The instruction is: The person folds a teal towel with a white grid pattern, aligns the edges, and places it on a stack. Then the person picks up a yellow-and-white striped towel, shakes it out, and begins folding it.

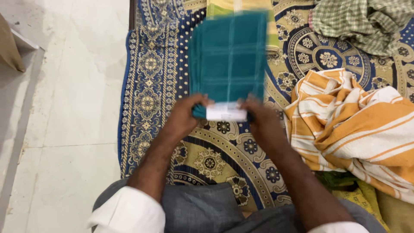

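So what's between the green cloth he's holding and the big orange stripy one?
Only the patterned blue and gold mat shows between the teal cloth and the orange striped cloth, in the head view.

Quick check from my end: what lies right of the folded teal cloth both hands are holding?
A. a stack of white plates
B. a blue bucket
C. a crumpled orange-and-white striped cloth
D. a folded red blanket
C. The left hand and right hand grip the near end of the teal cloth, and a crumpled orange-and-white striped cloth lies to its right on the patterned mat.
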